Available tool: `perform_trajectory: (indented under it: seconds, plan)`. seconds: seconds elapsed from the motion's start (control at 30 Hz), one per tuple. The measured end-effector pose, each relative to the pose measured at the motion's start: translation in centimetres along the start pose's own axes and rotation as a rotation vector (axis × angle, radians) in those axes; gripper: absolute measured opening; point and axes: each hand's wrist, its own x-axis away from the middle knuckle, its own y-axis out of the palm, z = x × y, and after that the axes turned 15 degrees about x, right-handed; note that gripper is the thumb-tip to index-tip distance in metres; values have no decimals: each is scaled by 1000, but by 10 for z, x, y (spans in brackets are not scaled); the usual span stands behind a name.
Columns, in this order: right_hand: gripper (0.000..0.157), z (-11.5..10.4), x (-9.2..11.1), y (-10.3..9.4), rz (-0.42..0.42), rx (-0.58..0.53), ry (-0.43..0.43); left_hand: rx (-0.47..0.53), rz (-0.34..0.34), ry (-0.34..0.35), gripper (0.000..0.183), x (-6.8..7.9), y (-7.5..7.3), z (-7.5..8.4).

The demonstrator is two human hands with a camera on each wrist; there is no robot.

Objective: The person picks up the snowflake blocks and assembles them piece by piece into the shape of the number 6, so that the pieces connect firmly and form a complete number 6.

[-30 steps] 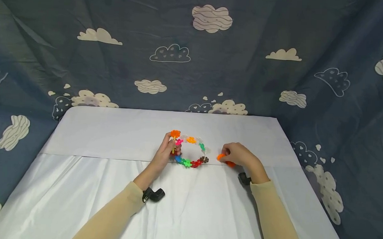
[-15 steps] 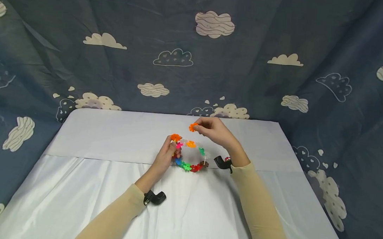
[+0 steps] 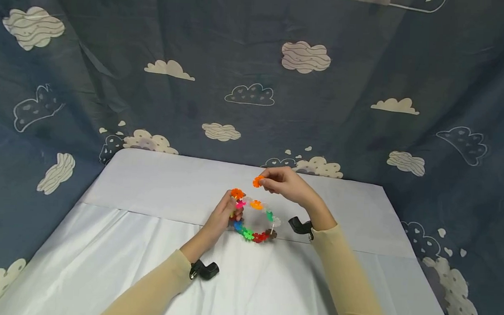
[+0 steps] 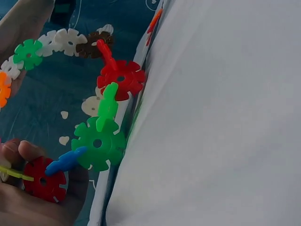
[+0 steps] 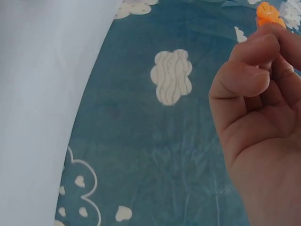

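In the head view my left hand (image 3: 221, 216) grips the left side of a ring of linked plastic flower discs (image 3: 247, 234). An orange flower disc (image 3: 237, 194) stands at the top of that ring, by the left fingertips. My right hand (image 3: 288, 184) pinches a loose orange flower disc (image 3: 257, 181) between thumb and fingers, just above and right of the ring and apart from it. Seen from the left wrist, a red disc (image 4: 44, 180) sits in the left hand, joined to a blue disc (image 4: 66, 160) and a green disc (image 4: 98, 145).
A white cloth covers the table (image 3: 157, 256). Behind it hangs a dark blue curtain (image 3: 253, 125) with cloud prints. An orange-red piece (image 4: 155, 22) shows at the cloth's edge in the left wrist view. Each wrist bears a black camera (image 3: 204, 270).
My right hand has carried an orange disc up and left from the table to above the ring. The left hand keeps its hold on the ring. The head view has tilted and turned somewhat.
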Motion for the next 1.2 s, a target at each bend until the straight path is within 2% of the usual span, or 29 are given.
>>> perform_trajectory:
  seconds: [0.1,0.2,0.27,0.43,0.57,0.7,0.83,1.07,1.2]
  plan:
    - [16,-2,0,-1,-21,14,-32,6,60,-57,58,4,-2,1]
    - [17,-7,-6,0,-46,38,-78,12,63,-84,71,6,-2,1]
    - [18,-11,-10,2,-65,49,-110,18,36,-81,69,6,0,0]
    - [17,-14,-20,12,-98,60,-165,10,-61,-15,50,7,2,-4]
    - [16,-13,-24,17,-116,82,-198,18,-103,26,48,6,2,-7]
    - [17,-12,-25,19,-121,77,-226,26,-110,36,56,6,1,-7]
    - [17,-10,-26,21,-105,67,-216,38,-112,26,58,5,1,-6]
    - [17,-7,-26,23,-90,54,-192,64,-92,-13,46,6,1,-4]
    - [16,-8,-25,23,-91,48,-182,76,-80,-30,46,6,1,-2]
